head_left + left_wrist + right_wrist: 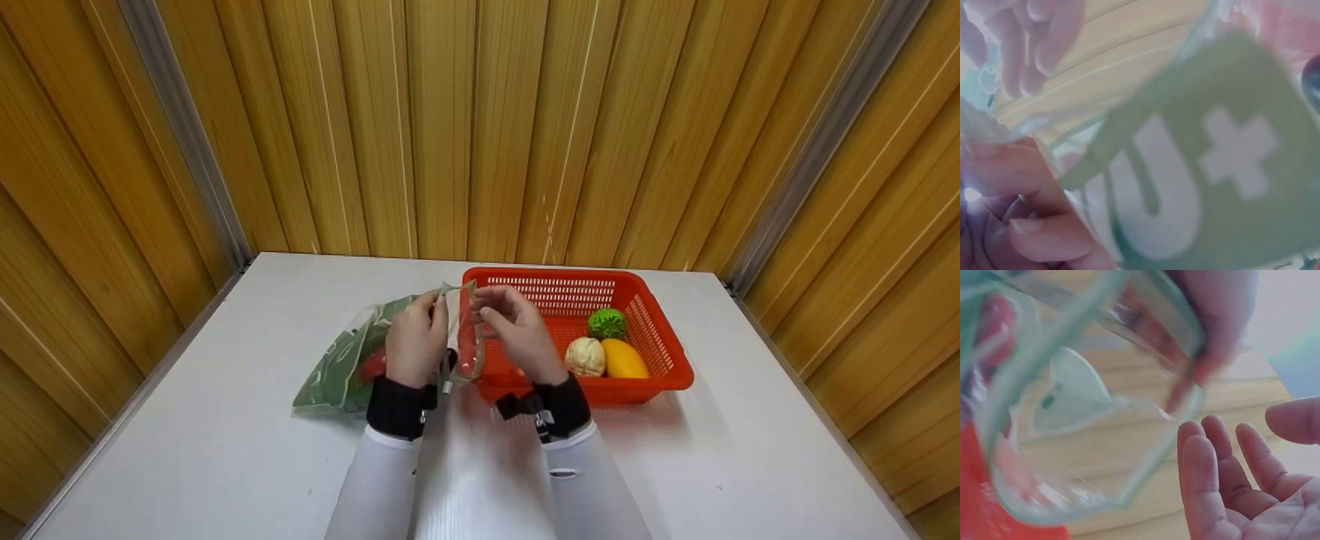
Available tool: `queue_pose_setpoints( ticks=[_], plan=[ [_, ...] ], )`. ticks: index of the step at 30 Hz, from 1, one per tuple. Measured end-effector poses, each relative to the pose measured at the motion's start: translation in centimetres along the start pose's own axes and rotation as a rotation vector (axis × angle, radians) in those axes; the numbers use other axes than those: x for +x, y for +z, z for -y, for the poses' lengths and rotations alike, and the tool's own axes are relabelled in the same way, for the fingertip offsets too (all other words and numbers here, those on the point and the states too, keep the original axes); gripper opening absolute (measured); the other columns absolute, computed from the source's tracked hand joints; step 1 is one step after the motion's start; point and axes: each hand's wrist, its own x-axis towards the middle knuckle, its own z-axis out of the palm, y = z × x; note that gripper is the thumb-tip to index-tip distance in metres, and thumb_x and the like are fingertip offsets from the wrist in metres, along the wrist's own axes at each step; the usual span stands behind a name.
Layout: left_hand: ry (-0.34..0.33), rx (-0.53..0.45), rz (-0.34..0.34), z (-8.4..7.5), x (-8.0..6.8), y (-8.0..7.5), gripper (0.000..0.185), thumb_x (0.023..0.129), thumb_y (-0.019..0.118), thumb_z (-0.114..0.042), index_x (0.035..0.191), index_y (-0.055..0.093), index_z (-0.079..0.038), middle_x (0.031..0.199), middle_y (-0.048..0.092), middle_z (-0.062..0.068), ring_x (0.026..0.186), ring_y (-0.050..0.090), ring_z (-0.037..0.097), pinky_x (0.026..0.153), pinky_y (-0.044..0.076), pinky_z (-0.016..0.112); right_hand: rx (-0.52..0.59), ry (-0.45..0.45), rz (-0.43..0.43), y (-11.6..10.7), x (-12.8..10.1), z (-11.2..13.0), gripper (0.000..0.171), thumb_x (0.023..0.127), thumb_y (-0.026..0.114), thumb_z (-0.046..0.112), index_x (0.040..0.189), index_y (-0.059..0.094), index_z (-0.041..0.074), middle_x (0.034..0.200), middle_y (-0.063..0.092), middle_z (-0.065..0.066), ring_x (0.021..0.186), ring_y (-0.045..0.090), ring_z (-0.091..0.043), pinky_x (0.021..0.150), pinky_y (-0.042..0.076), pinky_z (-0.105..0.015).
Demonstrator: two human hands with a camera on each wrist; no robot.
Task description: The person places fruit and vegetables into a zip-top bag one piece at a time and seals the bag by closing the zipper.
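Observation:
A green and clear plastic bag (330,382) lies tilted on the table, left of a red basket (671,379). Something red (373,366) shows through its side. My left hand (414,341) pinches the rim of the bag, whose mouth gapes toward the right. White markings cover the bag's green panel (1275,225) in the left wrist view. Close to the mouth is my right hand (521,337), above the basket's left part. Its fingers (1199,467) are extended and hold nothing in the right wrist view; whether they touch the rim I cannot tell.
Inside the basket, on the right, are a bumpy green ball-like item (606,323), a cream-coloured roundish item (585,357) and a yellow mango-like fruit (624,360). The white table (225,435) meets wood-patterned walls (442,127) at the back and sides.

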Motion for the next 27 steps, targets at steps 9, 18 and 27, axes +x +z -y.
queue_pose_setpoints(
  ticks=[9,18,27],
  plan=[
    [-0.014,-0.008,-0.002,-0.2,0.2,0.5,0.032,0.105,0.054,-0.017,0.124,0.072,0.003,0.093,0.075,0.02,0.068,0.06,0.025,0.068,0.053,0.046,-0.148,0.014,-0.011,-3.4,2.7,1.2,0.027,0.105,0.055,0.009,0.129,0.061,0.001,0.126,0.064,-0.022,0.104,0.063,-0.021,0.079,0.055,-0.03],
    [-0.021,-0.007,0.001,-0.4,0.2,0.7,0.033,0.105,0.054,-0.017,0.125,0.071,0.003,0.098,0.076,0.02,0.069,0.06,0.025,0.068,0.053,0.046,-0.4,0.111,0.012,-5.9,5.9,-0.9,0.027,0.105,0.055,0.016,0.13,0.062,0.007,0.131,0.061,-0.017,0.107,0.059,-0.025,0.085,0.05,-0.035],
    [-0.025,-0.018,0.003,-0.4,0.1,0.6,0.033,0.105,0.054,-0.017,0.126,0.071,0.003,0.098,0.076,0.02,0.068,0.06,0.024,0.066,0.052,0.043,-0.676,0.043,0.101,-7.1,7.5,-3.7,0.029,0.104,0.056,0.014,0.13,0.061,0.004,0.132,0.062,-0.02,0.117,0.061,-0.034,0.097,0.049,-0.047]
  ],
)
